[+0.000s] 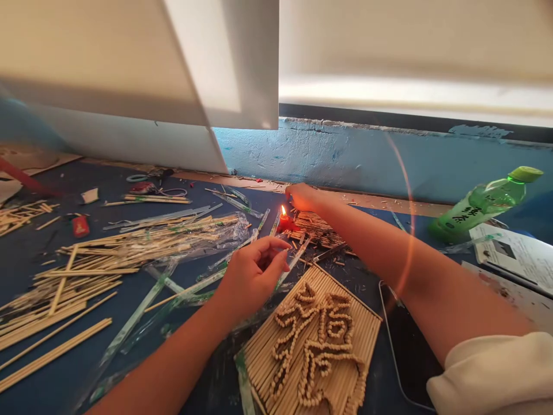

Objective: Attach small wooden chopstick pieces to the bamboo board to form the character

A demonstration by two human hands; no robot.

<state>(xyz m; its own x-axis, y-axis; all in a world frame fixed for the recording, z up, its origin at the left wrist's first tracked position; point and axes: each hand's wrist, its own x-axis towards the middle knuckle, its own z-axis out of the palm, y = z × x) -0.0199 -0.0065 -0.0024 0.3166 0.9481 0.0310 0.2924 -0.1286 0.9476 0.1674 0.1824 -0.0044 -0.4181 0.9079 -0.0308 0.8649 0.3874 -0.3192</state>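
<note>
My left hand (254, 271) hovers in front of a small lit red candle (283, 223), its thumb and forefinger tips a little apart, with nothing visible between them. Behind the candle, my right hand (305, 197) reaches low over the table with curled fingers; whatever they hold is hidden. Under that wrist lies a pile of short, dark-tipped sticks (317, 227). Close to me rests a panel of thin wooden sticks laid side by side (360, 334). Rows of small bead-like wooden pieces (305, 397) form a raised Chinese character on it.
Loose wooden sticks (56, 340) and clear plastic wrappers (147, 305) cover the left side. A red lighter (80, 226) lies beyond them. At right are a dark-screened tablet (406, 346), a green bottle (479, 207) leaning over, and printed paper (518, 253). A blue wall (302, 150) stands behind.
</note>
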